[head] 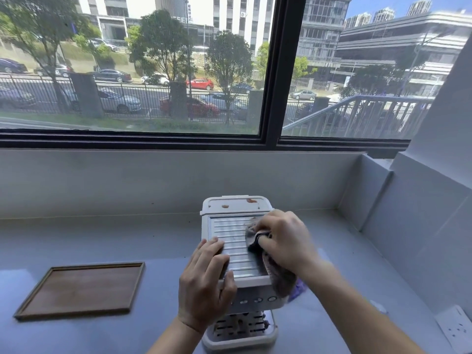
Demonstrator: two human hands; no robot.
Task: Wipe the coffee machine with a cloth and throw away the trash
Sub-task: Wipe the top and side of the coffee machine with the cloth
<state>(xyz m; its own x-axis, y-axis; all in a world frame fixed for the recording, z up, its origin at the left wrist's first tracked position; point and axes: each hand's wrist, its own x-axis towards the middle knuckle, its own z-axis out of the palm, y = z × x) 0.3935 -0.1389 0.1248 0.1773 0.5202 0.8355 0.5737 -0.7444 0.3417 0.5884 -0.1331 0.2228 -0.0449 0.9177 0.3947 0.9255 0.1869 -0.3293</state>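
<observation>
left hand [205,284]: nearest the camera, laid flat on the front left corner of the machine's top, fingers spread a little and pressing down, thumb hooked over the front edge; it grips nothing.
right hand [283,238]: fingers curled tight round a bunched cloth, on the right side of the machine's top.
cloth [273,267]: grey-brown, partly balled under the right hand's fingers, the rest hanging down over the right front corner of the machine.
coffee machine [236,241]: white, standing on the counter just below the window, seen from above; ribbed metal plate on top, a row of buttons on the front, drip grid at the base.
stains [251,200]: two small brown marks on the white rear lid, behind the ribbed plate.
counter [127,241]: pale grey, glossy.
wooden tray [81,290]: flat, on the counter well to the left of the machine.
socket [457,328]: white, at the lower right corner.
purple thing [297,290]: just right of the machine under the cloth, too hidden to tell.
</observation>
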